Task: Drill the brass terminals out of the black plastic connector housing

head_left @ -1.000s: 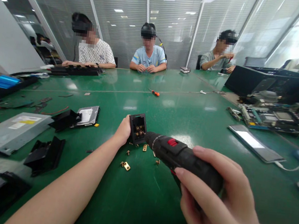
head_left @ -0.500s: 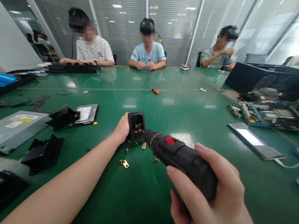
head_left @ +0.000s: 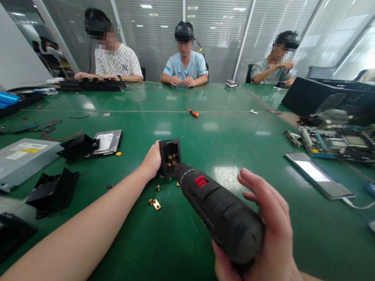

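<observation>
My left hand point(head_left: 152, 160) is closed around the side of a small black plastic housing point(head_left: 164, 143), its open face turned toward me. Brass screws point(head_left: 172, 158) show inside it. A black cordless drill point(head_left: 223, 208) with a red switch lies in my right hand point(head_left: 267, 255), which grips it from the right; the upper fingers stick out beside the body. The drill's nose is at the lower right edge of the housing; its tip is hidden. Below the housing on the table lie a brass plate point(head_left: 157, 204) and a loose screw point(head_left: 158, 188).
Left on the green table point(head_left: 173, 253) are black plastic parts point(head_left: 53, 190), a metal drive point(head_left: 10, 160) and a hard disk point(head_left: 108, 142). A phone point(head_left: 318, 175) and circuit boards point(head_left: 348, 139) lie right. An orange screwdriver point(head_left: 193, 113) lies ahead. Three people sit opposite.
The drill's rear has swung left and toward me, and its body now covers the loose screw beneath it. My right hand's upper fingers have lifted off its top. The left hand keeps its hold.
</observation>
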`<state>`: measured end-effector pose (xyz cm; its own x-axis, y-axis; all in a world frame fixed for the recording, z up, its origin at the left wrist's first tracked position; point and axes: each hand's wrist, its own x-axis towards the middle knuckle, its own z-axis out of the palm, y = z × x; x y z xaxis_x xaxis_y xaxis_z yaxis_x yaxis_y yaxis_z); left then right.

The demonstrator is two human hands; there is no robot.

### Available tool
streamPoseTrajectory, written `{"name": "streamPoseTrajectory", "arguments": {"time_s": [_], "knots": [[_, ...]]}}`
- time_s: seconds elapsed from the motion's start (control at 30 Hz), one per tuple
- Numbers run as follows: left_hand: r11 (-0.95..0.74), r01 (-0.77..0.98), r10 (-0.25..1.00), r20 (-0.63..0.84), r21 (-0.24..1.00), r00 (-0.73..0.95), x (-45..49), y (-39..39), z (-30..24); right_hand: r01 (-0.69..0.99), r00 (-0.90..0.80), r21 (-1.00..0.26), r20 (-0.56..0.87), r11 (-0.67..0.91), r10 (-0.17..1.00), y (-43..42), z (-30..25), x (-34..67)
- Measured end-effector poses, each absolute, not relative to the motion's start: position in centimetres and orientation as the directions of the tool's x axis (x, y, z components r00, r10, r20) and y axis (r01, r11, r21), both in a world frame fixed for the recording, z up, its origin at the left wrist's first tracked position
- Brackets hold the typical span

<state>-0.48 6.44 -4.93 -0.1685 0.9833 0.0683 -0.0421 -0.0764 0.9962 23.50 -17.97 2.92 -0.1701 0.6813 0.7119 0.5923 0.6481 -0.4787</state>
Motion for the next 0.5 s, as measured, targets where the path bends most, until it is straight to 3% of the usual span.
{"name": "streamPoseTrajectory", "arguments": {"time_s": [0.2,0.3,0.5], "knots": [[-0.034,-0.093,0.987,0.019,0.995,-0.161,-0.6,6.7,-5.2,0.480,-0.148,-0.692,0.542,0.539,0.827,-17.1,2.7,23.7],[-0.048,-0.074,0.985,0.035,0.996,-0.169,-0.5,6.7,-5.2,0.444,-0.247,-0.762,0.402,0.471,0.882,-16.3,3.7,23.4],[-0.077,-0.069,0.987,0.067,0.995,-0.147,-0.4,6.5,-5.0,0.470,-0.387,-0.867,-0.035,0.165,0.921,-15.5,6.3,23.1]]}}
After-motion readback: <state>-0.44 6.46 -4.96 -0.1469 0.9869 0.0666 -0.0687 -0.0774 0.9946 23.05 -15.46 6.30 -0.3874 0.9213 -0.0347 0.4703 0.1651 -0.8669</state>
